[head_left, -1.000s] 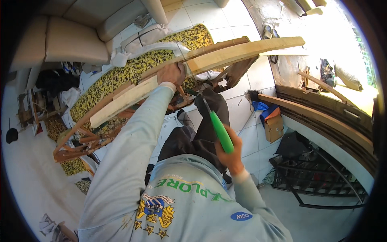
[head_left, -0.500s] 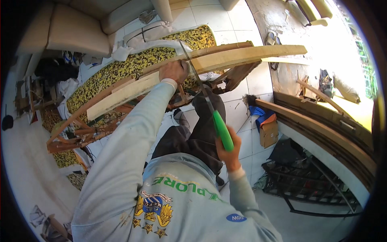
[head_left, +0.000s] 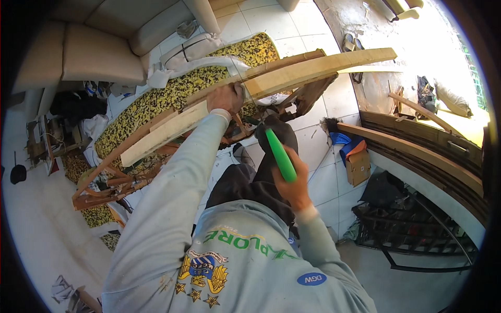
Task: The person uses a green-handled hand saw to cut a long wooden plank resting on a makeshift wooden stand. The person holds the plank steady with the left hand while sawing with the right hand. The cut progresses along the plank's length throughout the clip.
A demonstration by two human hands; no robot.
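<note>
A long, curved pale wooden board [head_left: 323, 67] lies across a brown wooden frame [head_left: 107, 194] in front of me. My left hand [head_left: 226, 98] is closed over the board near its middle, pressing it against the frame. In my right hand [head_left: 293, 180] is the green handle of a handsaw [head_left: 280, 155], gripped with the fingers wrapped around it. The thin blade, blurred and seen nearly edge-on, crosses the board just right of my left hand. My dark-trousered knee is raised below the board, close to the saw.
Yellow-and-black speckled foam [head_left: 151, 99] lies beneath and beyond the frame. A beige sofa [head_left: 102, 55] stands far left. On the right are long wooden planks [head_left: 417, 151], a cardboard box [head_left: 358, 168] and a black metal rack [head_left: 417, 229]. Sandals [head_left: 353, 43] lie farther back.
The saw handle has moved forward and slightly left, toward the board, and the blade now shows as a thinner line. My left hand keeps its hold on the board. The whole view has shifted slightly.
</note>
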